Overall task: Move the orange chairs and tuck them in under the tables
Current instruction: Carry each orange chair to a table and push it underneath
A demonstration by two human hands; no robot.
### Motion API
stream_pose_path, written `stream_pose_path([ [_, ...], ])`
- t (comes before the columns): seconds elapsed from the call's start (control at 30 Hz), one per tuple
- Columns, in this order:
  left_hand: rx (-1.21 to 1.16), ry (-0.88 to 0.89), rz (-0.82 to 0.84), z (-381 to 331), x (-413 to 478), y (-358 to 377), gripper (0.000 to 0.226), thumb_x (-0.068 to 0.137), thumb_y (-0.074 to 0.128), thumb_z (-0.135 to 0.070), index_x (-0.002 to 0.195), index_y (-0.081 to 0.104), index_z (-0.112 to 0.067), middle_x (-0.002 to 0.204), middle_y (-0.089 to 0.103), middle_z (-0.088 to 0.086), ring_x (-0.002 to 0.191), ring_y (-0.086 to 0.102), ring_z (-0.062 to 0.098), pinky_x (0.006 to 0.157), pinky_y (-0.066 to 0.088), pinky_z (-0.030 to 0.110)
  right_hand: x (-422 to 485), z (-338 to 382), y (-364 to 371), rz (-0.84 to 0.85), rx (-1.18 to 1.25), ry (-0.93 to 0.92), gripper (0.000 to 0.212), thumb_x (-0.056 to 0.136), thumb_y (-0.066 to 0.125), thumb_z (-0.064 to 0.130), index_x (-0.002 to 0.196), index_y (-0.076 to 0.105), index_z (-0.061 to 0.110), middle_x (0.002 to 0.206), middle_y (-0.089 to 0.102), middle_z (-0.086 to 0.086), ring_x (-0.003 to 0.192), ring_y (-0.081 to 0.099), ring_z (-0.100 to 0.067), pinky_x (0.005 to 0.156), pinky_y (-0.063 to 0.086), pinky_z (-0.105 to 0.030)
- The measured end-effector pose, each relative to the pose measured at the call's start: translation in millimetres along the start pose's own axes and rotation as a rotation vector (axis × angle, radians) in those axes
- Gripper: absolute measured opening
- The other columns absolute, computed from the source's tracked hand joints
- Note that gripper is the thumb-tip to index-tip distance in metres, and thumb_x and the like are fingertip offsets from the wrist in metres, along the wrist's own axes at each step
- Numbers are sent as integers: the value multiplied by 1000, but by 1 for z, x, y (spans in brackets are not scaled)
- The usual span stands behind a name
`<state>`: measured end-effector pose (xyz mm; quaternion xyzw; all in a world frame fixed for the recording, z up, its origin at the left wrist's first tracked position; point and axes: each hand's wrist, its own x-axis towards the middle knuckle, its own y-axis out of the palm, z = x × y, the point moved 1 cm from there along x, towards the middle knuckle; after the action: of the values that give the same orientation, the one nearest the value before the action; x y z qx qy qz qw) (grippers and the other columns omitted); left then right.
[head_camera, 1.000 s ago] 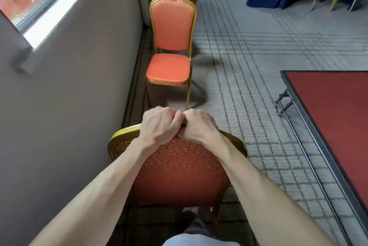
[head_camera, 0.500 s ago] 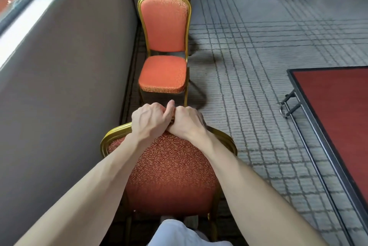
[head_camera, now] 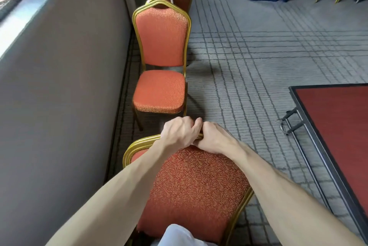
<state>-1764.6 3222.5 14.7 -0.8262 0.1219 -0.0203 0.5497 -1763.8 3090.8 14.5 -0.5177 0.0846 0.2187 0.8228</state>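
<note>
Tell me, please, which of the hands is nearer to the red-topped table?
Right. The right hand grips the top rail of the near chair on the side toward the red-topped table; the left hand grips the same rail beside it, toward the wall, farther away.

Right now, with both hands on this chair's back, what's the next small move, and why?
Probably turn the near chair rightward toward the red table. The left hand and right hand both grip its gold top rail, the wall runs close on the left, and another orange chair stands straight ahead.
</note>
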Motion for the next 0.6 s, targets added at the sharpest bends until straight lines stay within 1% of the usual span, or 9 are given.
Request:
stream_pose_path([
  [0.07,0,79,20,-15,23,-3,36,105,30,-34,72,37,-21,73,61,8,79,63,38,69,54,49,2,-14,-18,-8,-20,50,34,80,69,47,98,67,18,98,73,-8,94,69,-28,76,55,-36],
  [0.17,-61,151,8,-46,56,-17,47,106,31,-36,62,32,-19,83,67,15,85,64,40,74,53,48,3,-30,-55,-104,-34,102,34,82,69,42,101,69,14,103,73,-14,101,68,-31,78,52,-34],
  [0.27,-121,193,-8,-70,80,-38,51,107,31,-36,58,28,-24,89,68,18,90,64,40,78,51,48,11,-42,-86,-168,-83,92,30,80,66,38,97,68,13,97,73,-15,96,69,-32,77,53,-35],
  [0.33,-117,215,-32,-81,94,-44,51,107,32,-36,57,29,-25,88,68,17,90,64,40,78,51,48,15,-50,-100,-212,-119,95,31,78,65,39,96,67,13,96,73,-14,94,69,-32,77,53,-36],
  [0.43,-78,268,-64,-93,117,-34,50,106,33,-35,58,28,-24,80,64,13,87,64,41,73,52,48,21,-65,-112,-252,-174,105,30,81,64,38,96,67,12,96,73,-14,95,68,-33,79,50,-35],
  [0.47,-58,276,-61,-92,120,-28,49,106,33,-34,59,30,-22,80,64,14,86,64,42,72,52,48,22,-68,-110,-242,-200,102,28,83,63,36,95,68,11,97,73,-13,96,68,-32,81,48,-35],
  [0.5,-37,290,-44,-94,133,-19,48,106,33,-34,61,36,-19,81,65,15,86,64,42,71,52,47,28,-77,-113,-235,-217,106,27,83,62,34,95,68,10,97,73,-13,97,67,-32,83,48,-35],
  [0.57,13,335,-63,-98,157,0,40,106,33,-34,79,55,-15,84,68,13,86,64,43,66,51,46,41,-97,-117,-220,-241,115,27,80,60,31,94,69,9,98,72,-15,99,67,-34,87,51,-37],
  [0.6,38,367,-74,-100,171,11,37,106,32,-34,89,59,-16,85,68,11,86,64,43,62,49,43,51,-110,-121,-214,-246,116,28,79,59,30,95,69,9,98,72,-16,99,67,-35,86,52,-38],
])
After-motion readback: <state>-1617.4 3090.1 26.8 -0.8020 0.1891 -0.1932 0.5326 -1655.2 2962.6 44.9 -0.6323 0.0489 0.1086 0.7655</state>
